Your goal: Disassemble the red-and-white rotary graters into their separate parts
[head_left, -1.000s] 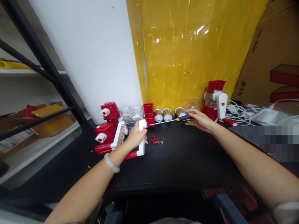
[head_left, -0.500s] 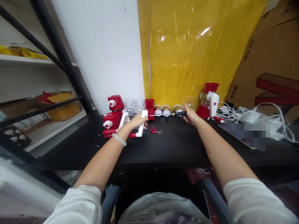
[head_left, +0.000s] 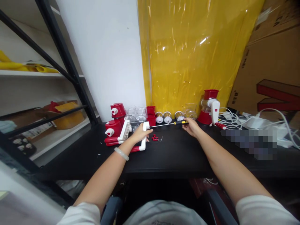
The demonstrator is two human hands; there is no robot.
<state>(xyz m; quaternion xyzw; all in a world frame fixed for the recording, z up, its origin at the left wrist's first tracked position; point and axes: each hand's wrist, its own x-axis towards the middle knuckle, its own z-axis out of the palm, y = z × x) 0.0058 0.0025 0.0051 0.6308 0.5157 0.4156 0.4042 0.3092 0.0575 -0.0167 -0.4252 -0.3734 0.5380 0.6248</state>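
My left hand [head_left: 140, 133] is closed around a white crank handle [head_left: 143, 144] with a red grip, held just above the black table. In my right hand [head_left: 191, 127] is a screwdriver [head_left: 180, 122] with a black and yellow handle. Its long shaft runs level to the left, and the tip meets the upper end of the crank handle. Whether it sits in a screw is too small to tell. Small red plastic parts [head_left: 154, 137] and tiny screws [head_left: 160, 139] lie between my hands. More white crank handles [head_left: 124, 131] with red grips lie beside my left hand.
Red grater bases [head_left: 112, 128], clear plastic pieces [head_left: 141, 113], red hoppers [head_left: 151, 119] and metal drums [head_left: 167, 117] line the table's back. An assembled rotary grater [head_left: 211, 107] stands at right, near white cables [head_left: 234, 120]. A black-framed shelf [head_left: 77, 81] is on the left.
The view has tilted slightly, so the scene sits lower. My right fingers have shifted on the screwdriver handle, showing more of its yellow. The left hand keeps its hold on the crank handle.
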